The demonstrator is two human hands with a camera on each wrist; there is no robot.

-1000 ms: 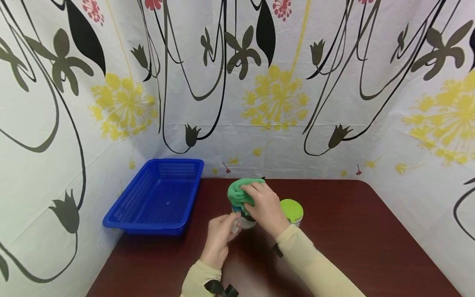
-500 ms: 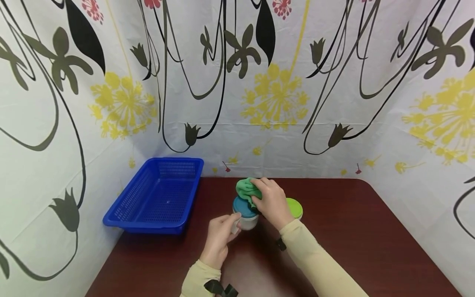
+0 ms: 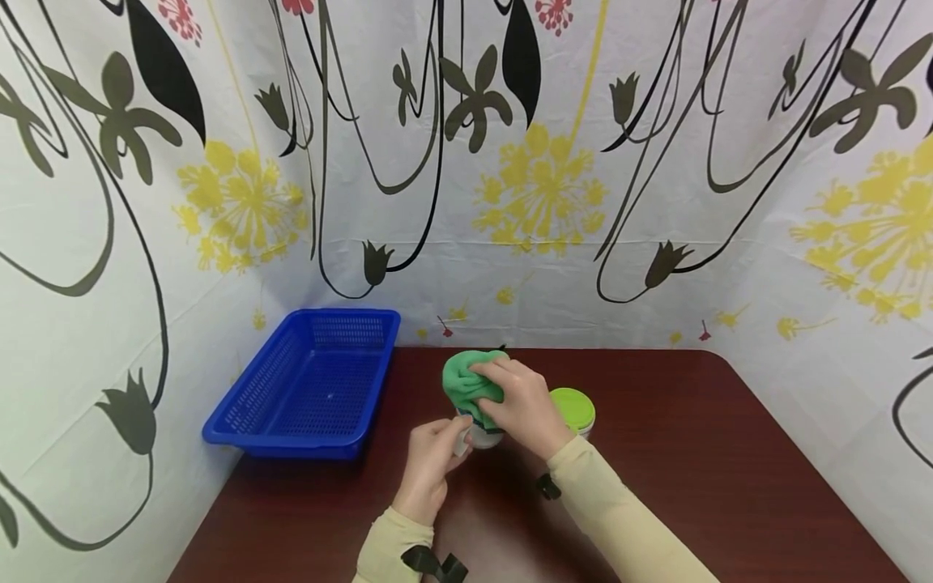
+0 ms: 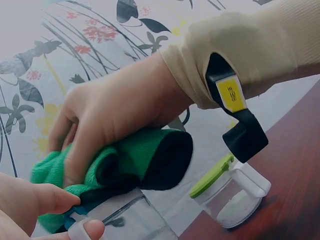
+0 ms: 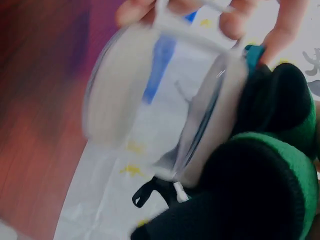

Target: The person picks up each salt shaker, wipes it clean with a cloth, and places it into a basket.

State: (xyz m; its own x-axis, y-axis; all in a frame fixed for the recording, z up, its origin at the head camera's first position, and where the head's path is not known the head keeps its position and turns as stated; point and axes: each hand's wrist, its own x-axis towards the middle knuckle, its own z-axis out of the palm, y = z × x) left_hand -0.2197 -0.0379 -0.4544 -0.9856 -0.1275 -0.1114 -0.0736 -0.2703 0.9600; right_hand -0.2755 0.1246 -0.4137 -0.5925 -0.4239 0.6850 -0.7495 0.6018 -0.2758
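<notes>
My left hand [image 3: 425, 471] pinches the white handle [image 5: 192, 27] of a clear jar [image 3: 484, 439]. The jar's blue lid [image 4: 89, 206] shows only as a sliver in the left wrist view; a cloth covers the rest. My right hand [image 3: 526, 409] grips this bunched green cloth [image 3: 466, 379] from above, fingers pressed into its folds. In the right wrist view the dark underside of the cloth [image 5: 260, 185] hangs along the lid end of the jar. A second jar with a lime-green lid [image 3: 573, 409] stands just right of my right hand.
A blue slotted plastic basket [image 3: 375, 380] sits at the back left of the dark red-brown table [image 3: 678, 470]. Patterned white fabric [image 3: 466, 267] hangs behind the table and along both sides. The second jar has a white handle [image 4: 252, 181].
Half a second ago the cloth was farther right and the blue lid lay exposed; my right hand has brought it back left over the lid. My left hand stays put.
</notes>
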